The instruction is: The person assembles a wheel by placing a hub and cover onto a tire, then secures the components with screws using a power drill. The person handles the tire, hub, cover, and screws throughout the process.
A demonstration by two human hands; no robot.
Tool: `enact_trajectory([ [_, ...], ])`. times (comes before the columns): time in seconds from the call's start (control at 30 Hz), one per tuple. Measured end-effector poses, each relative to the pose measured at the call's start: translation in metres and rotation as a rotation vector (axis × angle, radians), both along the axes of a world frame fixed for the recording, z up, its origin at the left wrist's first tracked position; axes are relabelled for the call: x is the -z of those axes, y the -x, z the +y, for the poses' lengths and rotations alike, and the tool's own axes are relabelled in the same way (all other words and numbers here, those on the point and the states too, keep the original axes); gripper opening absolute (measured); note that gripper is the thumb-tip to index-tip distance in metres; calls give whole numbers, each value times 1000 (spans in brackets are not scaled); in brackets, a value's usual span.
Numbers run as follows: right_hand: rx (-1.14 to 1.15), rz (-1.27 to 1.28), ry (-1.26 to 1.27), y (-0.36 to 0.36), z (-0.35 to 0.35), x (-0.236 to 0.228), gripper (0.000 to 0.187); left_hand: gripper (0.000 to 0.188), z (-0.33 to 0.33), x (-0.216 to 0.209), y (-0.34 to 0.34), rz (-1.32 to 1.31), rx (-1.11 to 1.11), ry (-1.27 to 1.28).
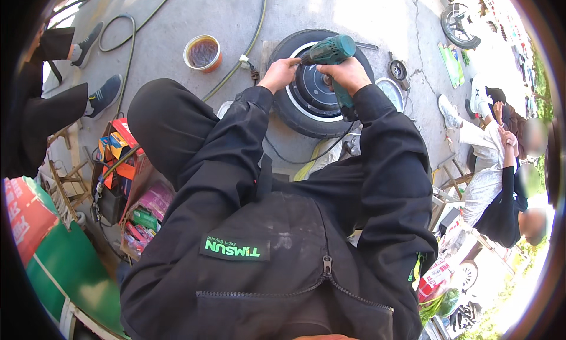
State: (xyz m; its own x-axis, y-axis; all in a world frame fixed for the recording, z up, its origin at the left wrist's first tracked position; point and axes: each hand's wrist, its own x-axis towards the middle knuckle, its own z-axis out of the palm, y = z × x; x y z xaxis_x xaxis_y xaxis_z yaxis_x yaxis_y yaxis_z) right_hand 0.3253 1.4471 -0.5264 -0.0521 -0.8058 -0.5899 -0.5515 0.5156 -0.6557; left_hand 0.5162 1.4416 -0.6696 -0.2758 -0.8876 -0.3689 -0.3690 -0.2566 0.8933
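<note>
My right hand (348,76) is wrapped round the grip of a teal and black power drill (331,49), whose nose points left. At that nose my left hand (279,75) has its fingers pinched together. What lies between those fingertips is too small to make out. Under both hands a wheel (290,117) lies flat on the ground, with a black tyre, a pale rim and a dark round hub (313,88). The drill and my right hand cover part of the hub. A dark cable (289,159) curves along the wheel's near side.
A tub of brownish liquid (202,53) stands left of the wheel, beside a hose (254,36). Right of it lie a small wheel (398,70) and a round silver part (389,93). Boxes (121,141) crowd my left side. Another person's shoes (105,95) are left; seated people (495,145) are right.
</note>
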Motion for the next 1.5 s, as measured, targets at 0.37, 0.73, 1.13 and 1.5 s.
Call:
enact_trajectory([
  [0.37,-30,-8,20,-4,1,4,29,33,8,7,1,-135,-46,169],
  [0.73,-217,82,-4,-20,-17,-18,22,29,26,0,-2,-256,-653,146],
  [1.13,-177,135,-30,-19,-14,-5,24,33,46,15,-8,-377,-801,-68],
  [1.5,-303,270,-108,-16,-34,8,24,47,53,14,-12,-335,-757,-54],
])
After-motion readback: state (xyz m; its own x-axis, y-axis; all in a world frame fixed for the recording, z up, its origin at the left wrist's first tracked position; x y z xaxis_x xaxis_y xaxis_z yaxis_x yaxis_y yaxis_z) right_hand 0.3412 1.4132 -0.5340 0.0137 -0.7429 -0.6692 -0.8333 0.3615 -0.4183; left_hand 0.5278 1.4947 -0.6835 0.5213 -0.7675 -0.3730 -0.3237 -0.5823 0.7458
